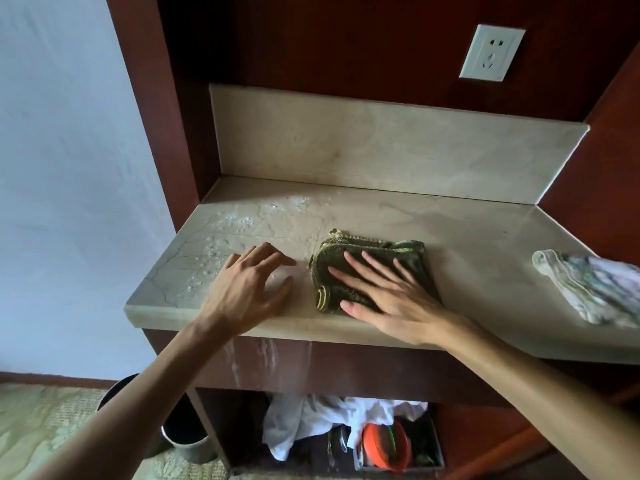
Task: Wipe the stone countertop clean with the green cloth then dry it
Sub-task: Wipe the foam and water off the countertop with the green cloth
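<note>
Wiping underway: right hand [388, 289] flat, fingers straight, pressing green cloth [367, 261] on the table [467, 237]. Left hand [249, 282] released, beside it. Droplets [221, 244] beyond left hand remain; drying not started, pale cloth [588, 289] far right.

A white wall socket [491, 51] sits on the dark red wooden back panel [346, 36], high above and beyond the right hand. Well off to the right of that hand lies a crumpled pale cloth with faint grey-green print [588, 285]. Below both hands, in the open shelf [398, 441] of the cabinet, white fabric [311, 420] is bunched up, and beside it, under the right forearm, is a round orange object [386, 445], perhaps a lid or a reel; the dim view leaves it unclear. Below the left forearm a dark bin with a metal rim [180, 434] stands on patterned greenish flooring [52, 420]. A pale blue wall [62, 168] fills the space left of the left hand.
</note>
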